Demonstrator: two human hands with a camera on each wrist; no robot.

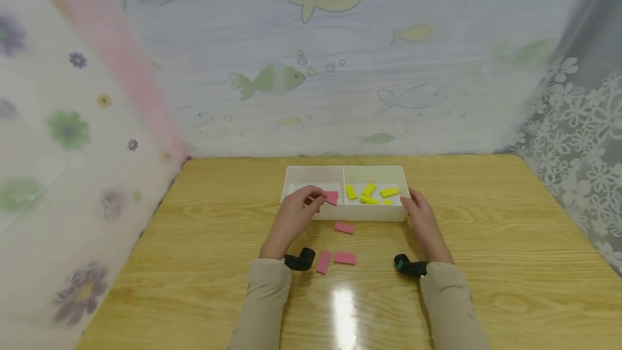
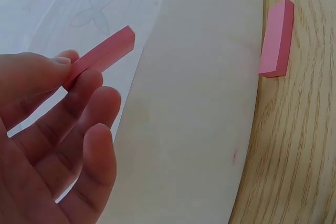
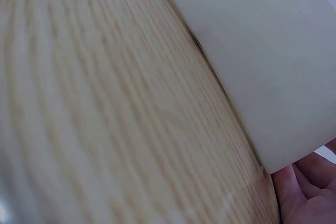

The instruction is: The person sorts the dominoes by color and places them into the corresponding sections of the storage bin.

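Fish-print curtain behind, wooden desk [image 1: 486, 220] below, and a white two-part tray [image 1: 346, 214] sits between the hands. The left hand [image 1: 293, 219] pinches a pink block [image 2: 105, 53] in a thumb-and-finger grip over the tray's left compartment, long axis pointing away from the fingers, yellow blocks [image 1: 369, 193] lying right of the divider. The right hand [image 1: 425, 224] rests against the tray's right corner, fingers seemingly relaxed, though that view is poor; no writing anywhere.

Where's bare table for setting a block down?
Bare table runs right of the right hand and left of the left hand. Crowded: between the wrists, three pink blocks before the white tray.
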